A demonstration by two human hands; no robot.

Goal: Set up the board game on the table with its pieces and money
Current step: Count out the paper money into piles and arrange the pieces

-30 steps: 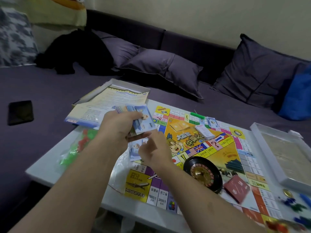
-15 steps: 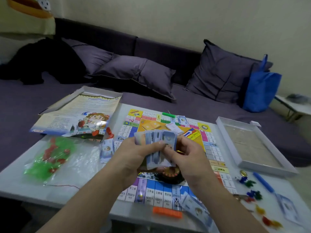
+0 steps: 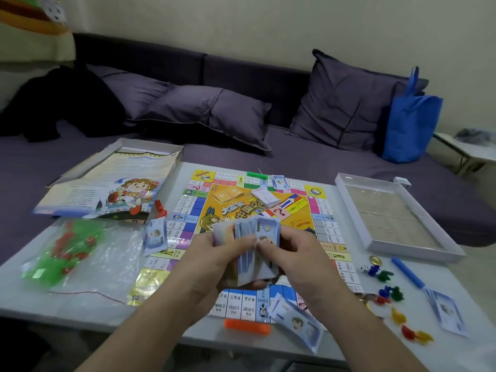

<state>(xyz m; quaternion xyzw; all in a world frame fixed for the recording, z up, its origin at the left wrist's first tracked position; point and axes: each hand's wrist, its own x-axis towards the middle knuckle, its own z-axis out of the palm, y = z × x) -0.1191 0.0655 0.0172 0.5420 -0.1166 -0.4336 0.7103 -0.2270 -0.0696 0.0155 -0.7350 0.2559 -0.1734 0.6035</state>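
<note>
The colourful game board (image 3: 330,232) lies open on the white table (image 3: 308,353). Above its near half my left hand (image 3: 214,261) grips a thick stack of play money (image 3: 249,237), and my right hand (image 3: 292,251) pinches the front note of that stack. Small piles of notes lie at the board's left edge (image 3: 155,236), its near edge (image 3: 298,322), its far edge (image 3: 279,181) and at the table's right (image 3: 447,312). A white card deck (image 3: 265,196) sits on the board. Several coloured pawns (image 3: 389,292) are scattered to the right.
The box lid with a rules sheet (image 3: 107,189) is at far left, the white box tray (image 3: 397,218) at far right. A plastic bag of green and red houses (image 3: 61,253) lies left. Orange (image 3: 247,326), green (image 3: 257,174) and blue (image 3: 406,272) bars edge the board. A purple sofa is behind.
My hands with the money stack came from the board's left edge to over its near middle, and my view swung right. My right hand now pinches the front note.
</note>
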